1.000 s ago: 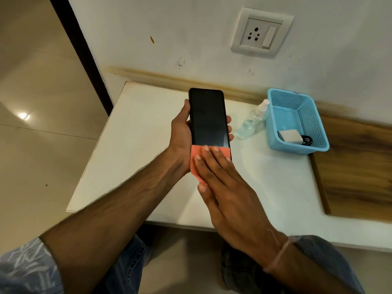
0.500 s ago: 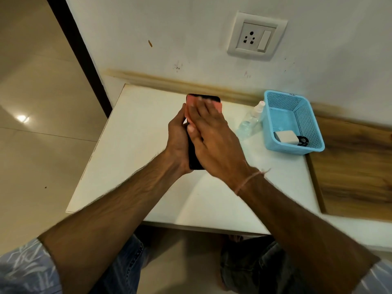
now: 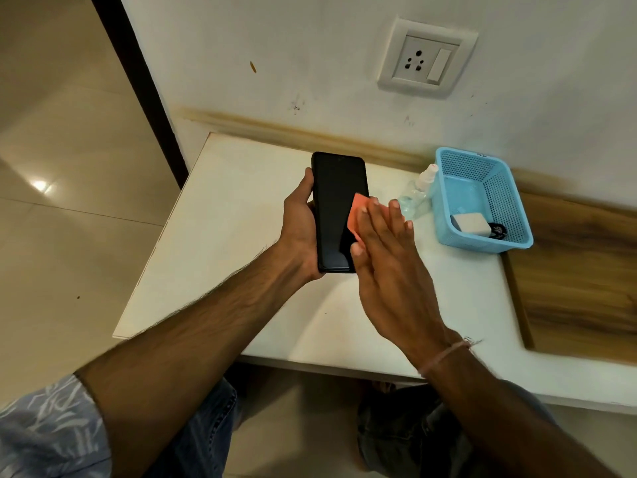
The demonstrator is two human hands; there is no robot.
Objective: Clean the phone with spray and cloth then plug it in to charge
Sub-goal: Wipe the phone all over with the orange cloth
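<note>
Left grip (image 3: 300, 232) curls round the phone (image 3: 334, 208), right grip (image 3: 389, 257) presses the cloth (image 3: 356, 215) flat-fingered at its edge — a hard wipe could lever it loose onto the table (image 3: 224, 219).

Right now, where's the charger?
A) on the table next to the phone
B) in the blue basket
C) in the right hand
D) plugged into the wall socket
B: the white charger lies inside the blue basket, and nothing is plugged into the wall socket.
</note>
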